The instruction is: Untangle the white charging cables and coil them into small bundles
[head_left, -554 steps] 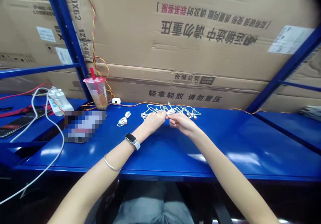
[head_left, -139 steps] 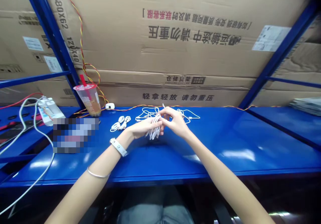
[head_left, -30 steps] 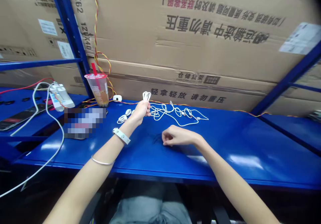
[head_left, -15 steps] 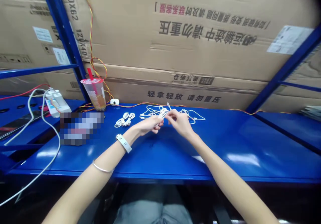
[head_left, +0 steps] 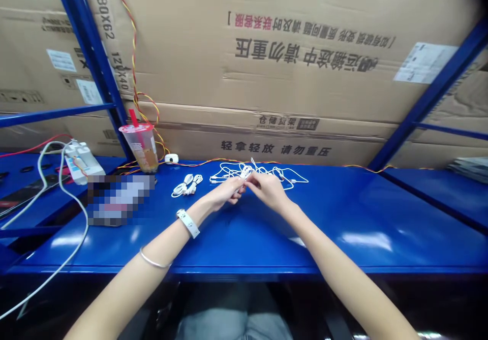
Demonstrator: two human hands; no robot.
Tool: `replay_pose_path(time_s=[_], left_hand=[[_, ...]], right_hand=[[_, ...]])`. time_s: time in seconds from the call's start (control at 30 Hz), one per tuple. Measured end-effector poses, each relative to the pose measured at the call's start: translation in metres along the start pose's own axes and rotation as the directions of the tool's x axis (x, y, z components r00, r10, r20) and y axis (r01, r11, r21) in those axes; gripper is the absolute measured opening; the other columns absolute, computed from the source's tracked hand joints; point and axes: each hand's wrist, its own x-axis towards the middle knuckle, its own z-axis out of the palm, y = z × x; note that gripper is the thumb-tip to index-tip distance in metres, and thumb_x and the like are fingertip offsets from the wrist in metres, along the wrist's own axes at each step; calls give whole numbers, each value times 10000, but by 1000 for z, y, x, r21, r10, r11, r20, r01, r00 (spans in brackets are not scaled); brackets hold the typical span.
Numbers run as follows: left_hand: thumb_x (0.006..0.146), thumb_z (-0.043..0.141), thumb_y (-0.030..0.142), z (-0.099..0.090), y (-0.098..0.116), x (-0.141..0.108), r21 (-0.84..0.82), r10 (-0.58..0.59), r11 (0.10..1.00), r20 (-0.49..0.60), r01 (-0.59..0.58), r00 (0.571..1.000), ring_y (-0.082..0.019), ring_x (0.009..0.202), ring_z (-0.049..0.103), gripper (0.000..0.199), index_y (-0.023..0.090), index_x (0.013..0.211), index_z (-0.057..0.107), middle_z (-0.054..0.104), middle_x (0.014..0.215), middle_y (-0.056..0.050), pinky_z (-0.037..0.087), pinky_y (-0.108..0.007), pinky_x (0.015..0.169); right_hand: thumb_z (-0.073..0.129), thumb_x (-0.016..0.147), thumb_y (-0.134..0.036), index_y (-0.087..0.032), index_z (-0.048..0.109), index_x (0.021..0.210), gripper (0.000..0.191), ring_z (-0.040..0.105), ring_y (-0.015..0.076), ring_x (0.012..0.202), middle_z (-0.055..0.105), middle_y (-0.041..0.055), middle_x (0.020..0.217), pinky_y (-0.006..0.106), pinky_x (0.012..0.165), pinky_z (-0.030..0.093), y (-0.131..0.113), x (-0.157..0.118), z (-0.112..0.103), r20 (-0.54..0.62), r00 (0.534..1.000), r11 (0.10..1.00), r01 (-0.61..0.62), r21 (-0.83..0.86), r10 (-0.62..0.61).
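Observation:
My left hand (head_left: 229, 191) is closed around a gathered white cable (head_left: 247, 171), whose loops stick up between my fingers. Pressed up against it, my right hand (head_left: 267, 187) pinches part of the same white cable with thumb and fingertips. Behind both hands lies a loose tangle of white cables (head_left: 293, 177) on the blue shelf. To the left of my left hand rest coiled white cables (head_left: 186, 185), tied into small bundles. My fingers hide most of the held part.
A drink cup with a red straw (head_left: 140, 148) and a white earbud case (head_left: 171, 158) stand at the back left. A blurred-out object (head_left: 120, 200), a white power strip (head_left: 84, 163) and a long white cord (head_left: 84, 238) lie further left. Cardboard boxes (head_left: 183, 75) stand behind the blue shelf (head_left: 343, 228).
My right hand has moved slightly left and closer against my left hand, at the cable. The view has shifted a little; the other things lie as before.

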Motion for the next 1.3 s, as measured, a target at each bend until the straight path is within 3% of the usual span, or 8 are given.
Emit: replay_pose_path(time_s=[0.2, 0.4, 0.63, 0.83, 0.93, 1.03, 1.17, 1.3], left_hand=[[826, 565, 458, 3, 11, -10, -30, -65, 997, 294, 77, 954, -20, 481, 198, 327, 158, 807, 437, 326, 681, 53, 115, -142, 407], [810, 597, 476, 11, 18, -19, -22, -104, 991, 469, 130, 877, -30, 501, 161, 361, 152, 786, 439, 298, 675, 53, 95, -166, 411], [838, 534, 506, -4, 22, -16, 27, 8, 1000, 261, -15, 965, -38, 508, 157, 362, 160, 804, 430, 291, 685, 54, 109, -173, 428], [886, 432, 469, -8, 11, -2, 286, 123, 951, 10, -120, 992, -62, 499, 245, 295, 179, 830, 440, 358, 674, 44, 194, -201, 440], [931, 353, 393, -5, 5, 5, 557, 313, 800, -65, -226, 948, -100, 581, 390, 274, 180, 794, 456, 455, 707, 12, 327, -232, 528], [954, 306, 306, -4, 2, 8, 830, 474, 505, -39, -236, 880, -144, 690, 495, 256, 179, 794, 461, 545, 774, -29, 390, -273, 651], [964, 289, 269, -6, 2, 6, 970, 488, 211, 1, -119, 873, -191, 754, 577, 233, 163, 909, 489, 597, 840, -74, 421, -299, 680], [971, 278, 260, -8, 2, 3, 996, 441, 71, 20, -57, 897, -213, 834, 624, 252, 153, 972, 506, 619, 912, -98, 456, -303, 710]], right_hand=[[551, 854, -415, -175, 572, 843, 242, 497, 118, 566, 552, -6, 641, 237, 538, 392, 15, 8, -25, -206, 952, 860, -96, 501, 226], [546, 853, -306, -202, 657, 970, 192, 580, 192, 984, 628, 64, 1095, 333, 873, 458, 13, 8, -22, 173, 974, 872, 44, 487, -145], [446, 911, -238, -169, 674, 815, 257, 588, 152, 592, 653, 20, 634, 261, 639, 444, 14, 5, -10, 140, 990, 976, 1, 217, -32], [437, 897, -135, -172, 694, 939, 263, 626, 171, 711, 713, 73, 830, 247, 670, 417, 9, 2, 0, 85, 986, 988, 146, -58, -141], [432, 911, -147, -168, 687, 866, 260, 608, 176, 685, 707, 77, 791, 252, 648, 394, 7, 0, 3, 92, 987, 978, 146, -149, -133], [432, 919, -161, -163, 671, 826, 257, 604, 172, 668, 700, 68, 769, 254, 638, 386, 3, 0, 5, 71, 991, 985, 118, -125, -110], [437, 910, -149, -157, 660, 788, 254, 619, 162, 673, 697, 52, 753, 244, 639, 393, -4, 2, 6, 62, 997, 999, 39, -26, -37], [433, 901, -137, -152, 660, 771, 262, 616, 165, 694, 694, 54, 759, 246, 662, 402, -9, 3, 5, 104, 994, 1000, -26, 1, 25]])
